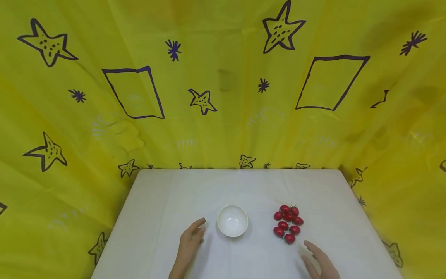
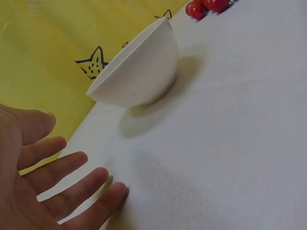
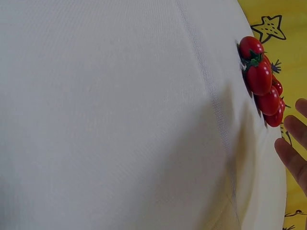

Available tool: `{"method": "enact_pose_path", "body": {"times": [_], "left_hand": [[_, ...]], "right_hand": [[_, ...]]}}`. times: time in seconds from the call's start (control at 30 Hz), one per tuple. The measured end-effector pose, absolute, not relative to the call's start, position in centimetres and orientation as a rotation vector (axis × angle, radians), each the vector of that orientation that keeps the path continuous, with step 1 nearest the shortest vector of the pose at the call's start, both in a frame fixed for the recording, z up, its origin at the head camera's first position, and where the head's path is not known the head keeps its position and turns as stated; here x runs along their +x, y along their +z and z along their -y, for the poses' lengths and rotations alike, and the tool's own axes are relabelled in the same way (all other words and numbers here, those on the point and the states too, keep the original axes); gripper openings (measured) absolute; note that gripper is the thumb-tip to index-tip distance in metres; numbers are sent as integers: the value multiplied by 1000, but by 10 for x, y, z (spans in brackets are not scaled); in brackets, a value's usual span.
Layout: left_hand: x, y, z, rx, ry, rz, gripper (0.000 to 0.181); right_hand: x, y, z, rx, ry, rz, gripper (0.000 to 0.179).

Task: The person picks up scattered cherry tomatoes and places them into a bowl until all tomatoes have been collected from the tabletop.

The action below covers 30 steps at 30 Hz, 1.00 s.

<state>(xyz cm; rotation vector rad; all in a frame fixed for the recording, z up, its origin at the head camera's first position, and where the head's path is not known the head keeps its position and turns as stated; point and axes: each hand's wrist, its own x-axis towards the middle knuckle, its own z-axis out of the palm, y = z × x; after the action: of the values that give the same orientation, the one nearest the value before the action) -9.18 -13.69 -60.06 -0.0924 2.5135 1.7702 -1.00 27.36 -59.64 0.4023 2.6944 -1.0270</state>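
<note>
A white bowl [image 1: 232, 221] stands upright near the middle of the table, and its inside looks bare. Left of it, my left hand [image 1: 191, 241] hovers with fingers extended and apart from the bowl; in the left wrist view the spread fingers [image 2: 72, 172] hold nothing. Several small red cherry tomatoes [image 1: 288, 217] with green stems lie in a cluster to the right of the bowl. My right hand [image 1: 321, 262] is just in front and to the right of them, its fingers loosely extended and touching none. Only its fingertips [image 3: 293, 151] show in the right wrist view.
A white cloth [image 1: 258, 190] covers the table, with a faint crease running across it. Behind and along both sides hangs a yellow curtain [image 1: 223, 131] printed with dark stars and outlined shapes.
</note>
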Motion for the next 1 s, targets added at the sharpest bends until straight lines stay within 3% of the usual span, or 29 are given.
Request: {"method": "enact_pose_path", "body": {"times": [0.1,0.43,0.67,1.0], "left_hand": [[-95,-603,131,-100,1837,-2444,40],[-99,-603,115,-141,1948,-2282,49],[-100,-602,103,-136,1995,-2177,54],[-100,-606,88,-168,2029,-2114,57]], "right_hand": [[-11,-595,-268,402,-1052,-2745,57],[-19,-597,-261,373,-1046,-2754,56],[-24,-601,-259,457,-1028,-2653,78],[-26,-600,-252,438,-989,-2684,61]]}}
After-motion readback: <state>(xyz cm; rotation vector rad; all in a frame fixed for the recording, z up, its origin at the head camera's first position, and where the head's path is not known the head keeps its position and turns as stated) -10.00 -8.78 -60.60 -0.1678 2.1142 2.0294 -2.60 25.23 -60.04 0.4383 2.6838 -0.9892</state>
